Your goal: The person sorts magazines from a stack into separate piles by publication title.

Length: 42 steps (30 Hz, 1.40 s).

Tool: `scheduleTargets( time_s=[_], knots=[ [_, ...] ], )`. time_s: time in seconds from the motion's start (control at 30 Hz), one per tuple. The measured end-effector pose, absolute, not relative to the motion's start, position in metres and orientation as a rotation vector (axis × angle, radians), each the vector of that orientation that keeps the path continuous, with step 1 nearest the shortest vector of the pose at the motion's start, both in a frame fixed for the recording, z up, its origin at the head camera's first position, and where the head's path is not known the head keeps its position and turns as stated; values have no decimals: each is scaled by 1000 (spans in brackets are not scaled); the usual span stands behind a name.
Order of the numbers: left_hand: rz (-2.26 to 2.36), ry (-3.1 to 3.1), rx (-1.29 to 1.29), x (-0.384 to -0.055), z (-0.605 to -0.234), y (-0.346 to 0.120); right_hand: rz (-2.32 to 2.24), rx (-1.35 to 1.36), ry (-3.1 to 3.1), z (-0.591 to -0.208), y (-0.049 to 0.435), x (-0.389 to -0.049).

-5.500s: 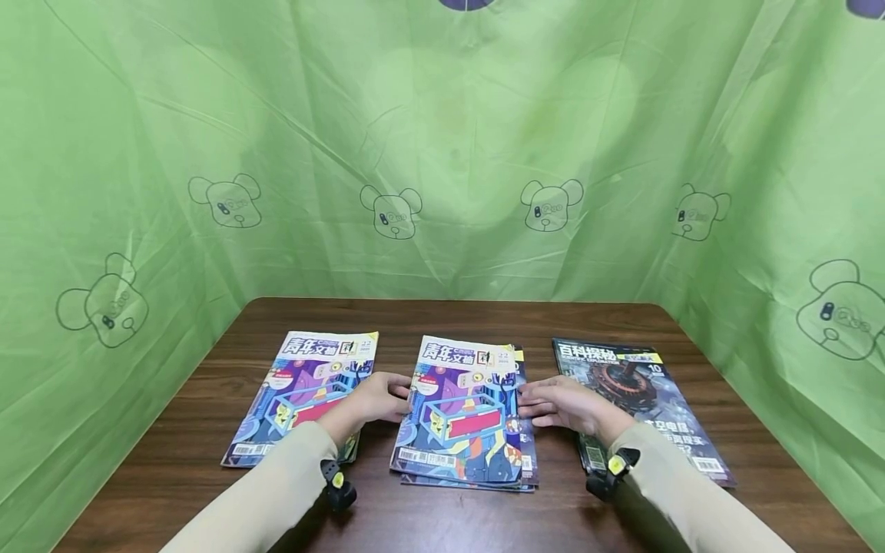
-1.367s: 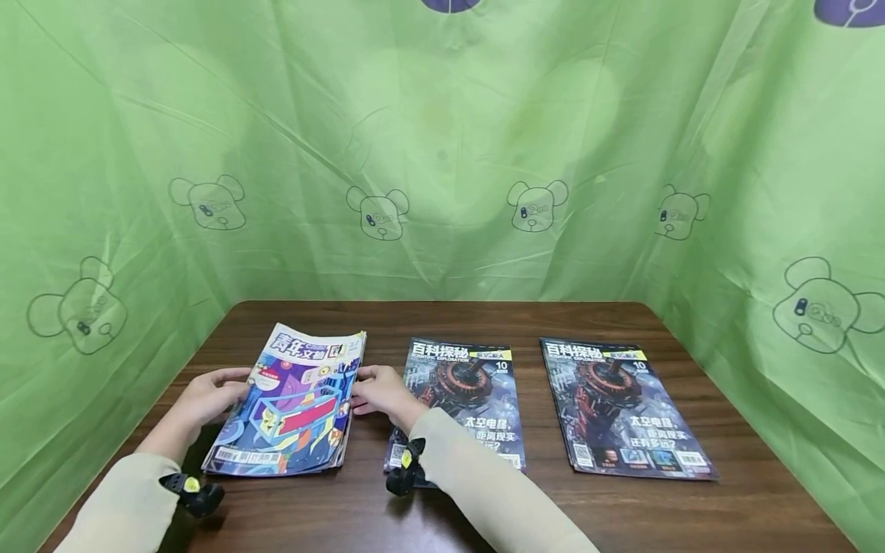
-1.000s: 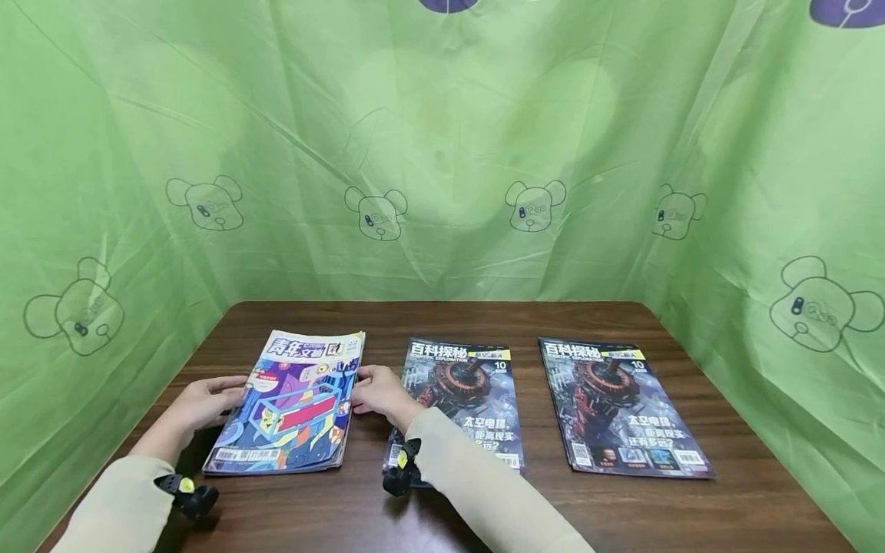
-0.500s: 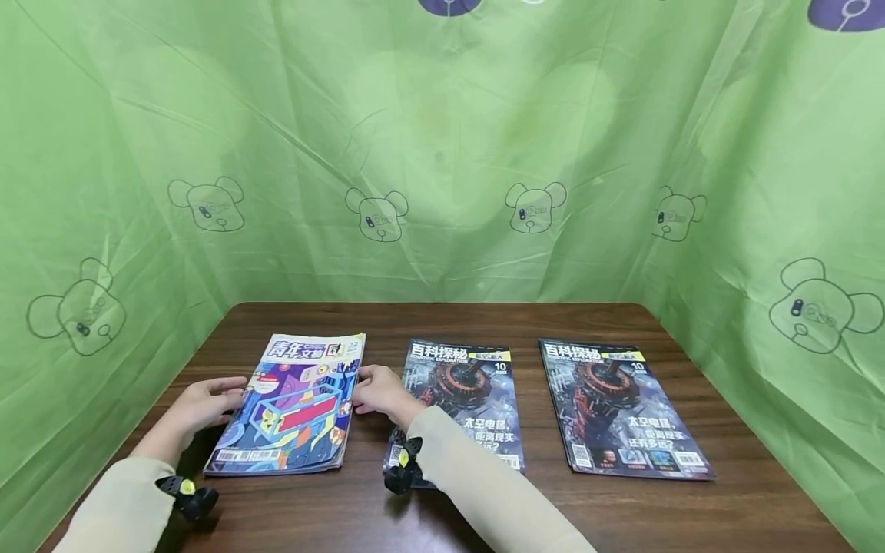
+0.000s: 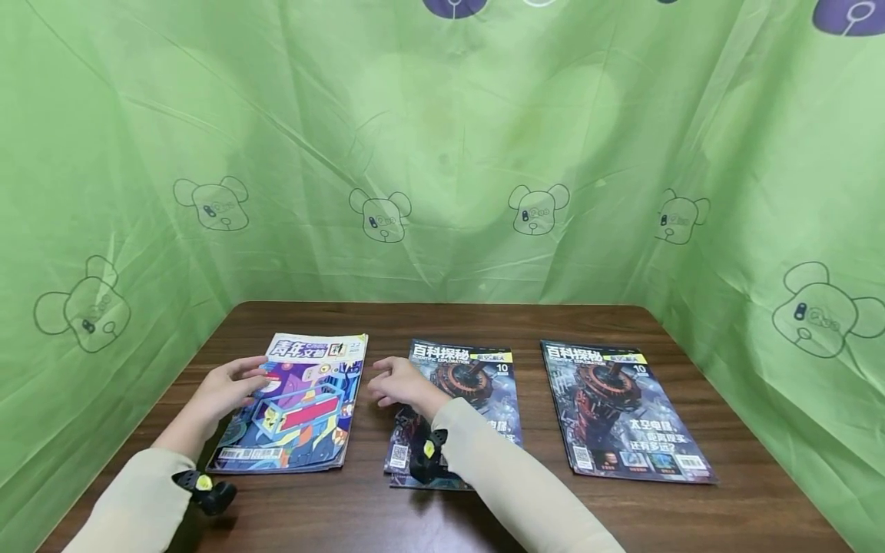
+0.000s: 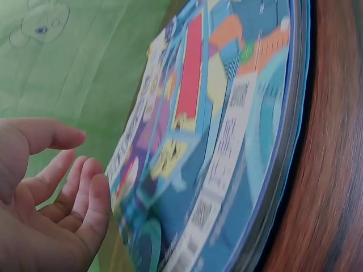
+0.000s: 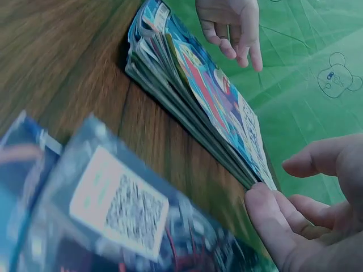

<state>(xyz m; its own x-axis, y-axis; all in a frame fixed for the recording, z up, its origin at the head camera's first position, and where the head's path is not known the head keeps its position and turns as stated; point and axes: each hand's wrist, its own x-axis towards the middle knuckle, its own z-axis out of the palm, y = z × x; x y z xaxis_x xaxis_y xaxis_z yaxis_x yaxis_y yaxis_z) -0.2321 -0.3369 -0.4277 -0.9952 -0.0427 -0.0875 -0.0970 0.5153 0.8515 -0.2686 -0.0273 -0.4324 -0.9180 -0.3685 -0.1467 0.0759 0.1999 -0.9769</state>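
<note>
A stack of magazines (image 5: 297, 415) with a purple and blue illustrated cover lies on the left of the table. My left hand (image 5: 224, 395) hovers at its left edge with relaxed, slightly bent fingers; the left wrist view shows nothing in the hand (image 6: 57, 198). To the stack's right, my right hand (image 5: 404, 384) hangs over the gap, holding nothing, its fingers loosely bent. Beneath that hand and forearm lie the middle magazines (image 5: 484, 384), dark with a red ring-shaped machine on the cover, partly hidden. In the right wrist view, the left stack's layered page edges (image 7: 187, 113) show.
Another dark magazine pile (image 5: 622, 415) with the same cover lies on the right of the brown wooden table (image 5: 553, 514). A green curtain (image 5: 456, 138) with bear outlines surrounds the back and sides. Both wrists wear a black strap device (image 5: 207, 491).
Earlier, a purple magazine lay on the middle pile between both hands; it moved onto the left stack. Since half a second ago, both hands have lifted off that stack, the right shifting rightward.
</note>
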Motion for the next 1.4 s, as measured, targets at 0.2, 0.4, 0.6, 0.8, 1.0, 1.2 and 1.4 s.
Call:
scheduleTargets(
  time_s=[0.2,0.4,0.6,0.8,1.0,1.2,1.4],
  knots=[
    [1582,2594,-73,-235,-423,-313,-1738,-323,2130,-430,-1,-274],
    [1625,2529,-59,-235,-416,-288,-1667,-401,2189,-431,29,-278],
    [1705,2425,-5,-233,-413,-267,-1596,-427,2215,-428,58,-276],
    [1729,2403,93,-232,-418,-251,-1572,-424,2223,-430,84,-271],
    [1747,2342,174,-230,-423,-235,-1499,-410,2262,-428,108,-260],
    [1735,2273,154,-228,-428,-219,-1454,-396,2300,-426,129,-253],
    [1736,2210,212,-226,-435,-206,-1419,-388,2324,-427,150,-250]
  ],
)
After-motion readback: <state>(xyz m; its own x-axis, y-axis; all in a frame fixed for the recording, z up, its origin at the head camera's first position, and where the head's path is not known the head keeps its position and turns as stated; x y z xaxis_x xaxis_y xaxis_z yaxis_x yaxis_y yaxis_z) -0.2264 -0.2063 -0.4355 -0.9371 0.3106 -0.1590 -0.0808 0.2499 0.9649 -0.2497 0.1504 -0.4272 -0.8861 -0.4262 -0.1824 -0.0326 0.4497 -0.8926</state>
